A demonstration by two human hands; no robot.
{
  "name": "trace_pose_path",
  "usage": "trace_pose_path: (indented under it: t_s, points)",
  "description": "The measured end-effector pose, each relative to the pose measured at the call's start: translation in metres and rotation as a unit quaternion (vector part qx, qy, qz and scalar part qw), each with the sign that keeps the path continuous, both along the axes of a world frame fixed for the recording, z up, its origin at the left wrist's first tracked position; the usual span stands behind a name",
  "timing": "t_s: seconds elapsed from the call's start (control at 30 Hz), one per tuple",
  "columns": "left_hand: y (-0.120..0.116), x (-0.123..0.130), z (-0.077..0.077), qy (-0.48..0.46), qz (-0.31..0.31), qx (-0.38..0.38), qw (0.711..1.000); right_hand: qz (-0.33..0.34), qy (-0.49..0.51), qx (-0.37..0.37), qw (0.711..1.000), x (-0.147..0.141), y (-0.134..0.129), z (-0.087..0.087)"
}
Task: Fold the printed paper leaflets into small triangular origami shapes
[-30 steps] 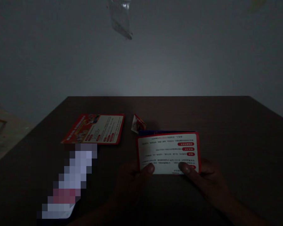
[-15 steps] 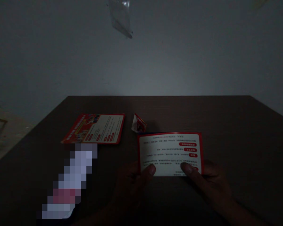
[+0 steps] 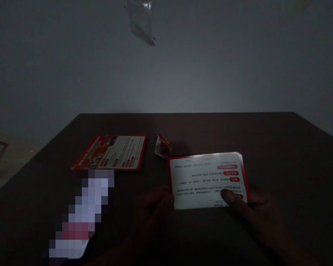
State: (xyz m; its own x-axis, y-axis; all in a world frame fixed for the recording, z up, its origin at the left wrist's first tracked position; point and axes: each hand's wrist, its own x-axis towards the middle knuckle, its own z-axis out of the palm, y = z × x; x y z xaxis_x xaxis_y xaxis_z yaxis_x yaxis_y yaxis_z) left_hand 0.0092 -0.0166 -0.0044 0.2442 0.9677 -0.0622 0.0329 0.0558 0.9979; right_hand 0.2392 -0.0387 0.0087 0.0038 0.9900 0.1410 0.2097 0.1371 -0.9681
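Observation:
A white sheet with a red border and printed text [image 3: 202, 181] is held above the table, its print upside down. My right hand [image 3: 255, 210] grips its right side, thumb on top and fingers underneath. At the lower left edge of the sheet is my left hand [image 3: 155, 210], its thumb and fingers pressed together at the edge; the dim light hides much of it. Just beyond the sheet stands a small folded red and white paper piece [image 3: 163, 147]. A stack of red and white leaflets [image 3: 119, 151] lies to the left.
The dark wooden table [image 3: 224, 129] reaches back to a grey wall [image 3: 211, 66]. A pixelated bright object with a rounded white corner [image 3: 81, 249] lies at the front left. A clear plastic bag [image 3: 141, 22] hangs on the wall.
The sheet has shifted right and tilted slightly, with my right hand moving along. My left thumb has slid off its face to the left edge.

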Motion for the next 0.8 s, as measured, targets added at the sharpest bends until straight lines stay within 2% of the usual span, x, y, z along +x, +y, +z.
trace_pose_path:
  t_s: [0.1,0.17,0.23,0.3,0.37,0.5,0.6,0.8]
  points:
    - [0.006,-0.005,-0.005,-0.039,0.075,-0.011,0.996,0.057,-0.002,-0.037,0.998,0.012,0.004,0.002]
    - [0.011,-0.005,-0.006,-0.05,0.12,-0.036,0.991,0.121,-0.005,-0.057,0.991,0.017,0.007,0.005]
    - [0.013,-0.003,-0.003,-0.049,0.125,-0.064,0.989,0.202,-0.009,-0.077,0.976,0.018,0.009,0.006]
    - [0.014,-0.002,0.001,-0.053,0.104,-0.091,0.989,0.27,0.001,-0.098,0.958,0.015,0.01,0.008]
    - [0.015,0.001,0.006,-0.068,0.085,-0.11,0.988,0.304,0.013,-0.126,0.944,0.012,0.011,0.008]
    - [0.023,0.01,0.014,0.013,-0.024,-0.132,0.991,0.326,-0.005,-0.138,0.935,0.014,0.017,0.006]
    - [0.03,0.019,0.014,0.065,-0.078,-0.117,0.988,0.346,-0.029,-0.135,0.928,0.021,0.023,0.001]
    - [0.036,0.029,0.009,0.071,-0.122,-0.108,0.984,0.369,-0.039,-0.162,0.915,0.029,0.027,-0.007]
